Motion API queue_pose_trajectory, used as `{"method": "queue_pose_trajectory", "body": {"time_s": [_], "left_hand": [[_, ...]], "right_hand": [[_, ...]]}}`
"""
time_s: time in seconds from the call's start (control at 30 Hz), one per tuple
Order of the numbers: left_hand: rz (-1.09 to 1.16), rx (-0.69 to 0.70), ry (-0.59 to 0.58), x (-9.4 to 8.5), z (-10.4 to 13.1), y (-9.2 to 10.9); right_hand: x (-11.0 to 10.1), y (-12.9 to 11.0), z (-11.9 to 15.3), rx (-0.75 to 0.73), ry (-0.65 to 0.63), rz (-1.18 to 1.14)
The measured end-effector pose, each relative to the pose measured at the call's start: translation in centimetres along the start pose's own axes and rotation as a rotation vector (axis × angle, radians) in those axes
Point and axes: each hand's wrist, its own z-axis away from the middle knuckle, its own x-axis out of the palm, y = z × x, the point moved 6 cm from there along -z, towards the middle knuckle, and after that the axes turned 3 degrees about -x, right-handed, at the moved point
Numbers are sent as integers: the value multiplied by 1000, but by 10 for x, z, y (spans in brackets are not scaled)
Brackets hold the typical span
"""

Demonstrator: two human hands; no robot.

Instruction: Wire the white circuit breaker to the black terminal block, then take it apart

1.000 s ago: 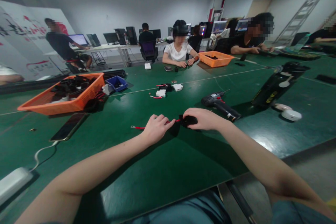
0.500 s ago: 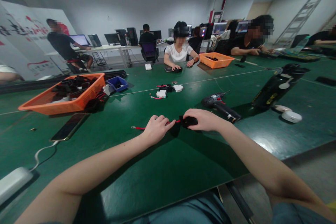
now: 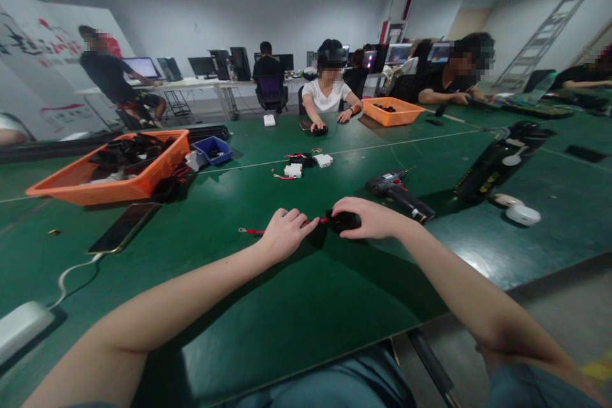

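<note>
My left hand (image 3: 287, 234) is closed around a red cable (image 3: 251, 231), whose ring-shaped metal end sticks out to the left. The cable's other end runs to a small black part (image 3: 345, 222) of a kind I cannot make out. Fingers and thumb of my right hand (image 3: 370, 218) grip that black part from above and the right side, just over the green table (image 3: 306, 306). Part of the cable is hidden under my left fingers. Beyond my hands lie white connectors (image 3: 293, 170) with short red leads.
A power drill (image 3: 399, 194) lies right of my hands, near a leaning black bottle (image 3: 504, 159) and a white case (image 3: 523, 214). At left are an orange basket (image 3: 108, 194), a blue bin (image 3: 213, 152) and a phone (image 3: 123, 228) on a charging cable. A person (image 3: 327, 92) sits opposite.
My hands keep the same hold on the cable and black part, nearly still. The view has shifted slightly. The person opposite has moved a hand a little to the left.
</note>
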Motion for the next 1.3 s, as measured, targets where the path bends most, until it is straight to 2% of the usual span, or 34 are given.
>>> {"method": "queue_pose_trajectory", "body": {"time_s": [0.07,0.13,0.23,0.3,0.37,0.43,0.5,0.67,0.9,1.1,1.23,1.3], "left_hand": [[-1,0,9,0,0,0],[-4,6,18,0,1,0],[-8,10,31,0,1,-1],[-9,11,37,0,1,-2],[-7,13,39,0,1,-2],[-2,15,38,1,2,-2],[5,14,36,1,2,-2],[7,7,41,4,2,-3],[24,5,50,1,3,-3],[32,5,51,-2,5,-3],[29,2,43,0,5,-4],[26,-7,44,0,5,-4]], "right_hand": [[-15,3,3,26,60,20],[-36,16,11,126,164,115],[-65,56,36,458,261,381],[-73,91,61,788,180,509],[-68,121,84,1063,20,487],[-56,139,94,1168,-98,380],[-48,149,95,1186,-97,344],[-45,161,88,1222,7,421],[-52,166,83,1232,37,249],[-60,137,71,1190,166,-33],[-72,104,66,1101,282,-225],[-82,79,62,1004,377,-360]]}}
